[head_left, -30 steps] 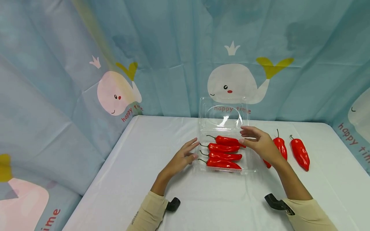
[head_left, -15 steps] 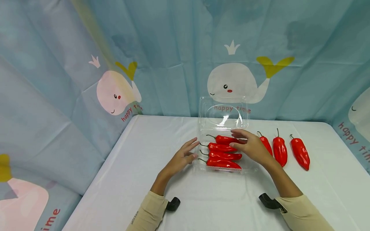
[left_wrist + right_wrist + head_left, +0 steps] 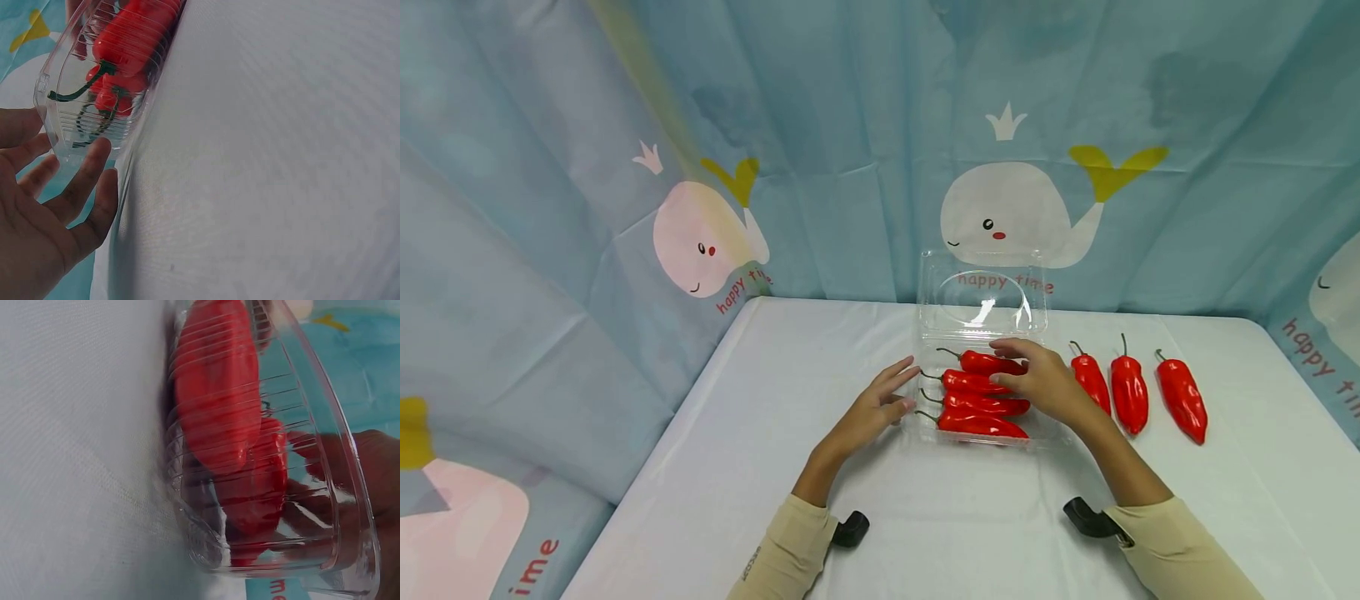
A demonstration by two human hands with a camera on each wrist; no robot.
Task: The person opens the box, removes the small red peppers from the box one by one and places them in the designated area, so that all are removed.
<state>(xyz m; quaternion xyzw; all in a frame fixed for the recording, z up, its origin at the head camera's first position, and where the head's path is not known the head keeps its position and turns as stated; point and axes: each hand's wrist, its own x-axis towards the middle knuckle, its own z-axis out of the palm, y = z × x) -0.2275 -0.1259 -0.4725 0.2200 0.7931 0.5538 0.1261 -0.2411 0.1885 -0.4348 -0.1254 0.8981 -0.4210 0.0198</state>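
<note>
A hinged clear plastic box lies on the table with its lid raised at the back. Several red peppers lie in it in a stack of rows, stems to the left. My right hand reaches over the box's right side, thumb and fingers apart on either side of the right end of the farthest pepper. The right wrist view shows its fingers through the plastic wall. My left hand stays at the box's left end, fingers spread, with fingertips right at the wall near the green stems.
Three more red peppers lie side by side on the white tablecloth, to the right of the box. Behind the table hangs a blue curtain with whale prints. Black wrist mounts stick out from both sleeves.
My right hand has moved left, farther over the box, uncovering the nearest of the loose peppers on the right. The left hand and the peppers in the box keep their places.
</note>
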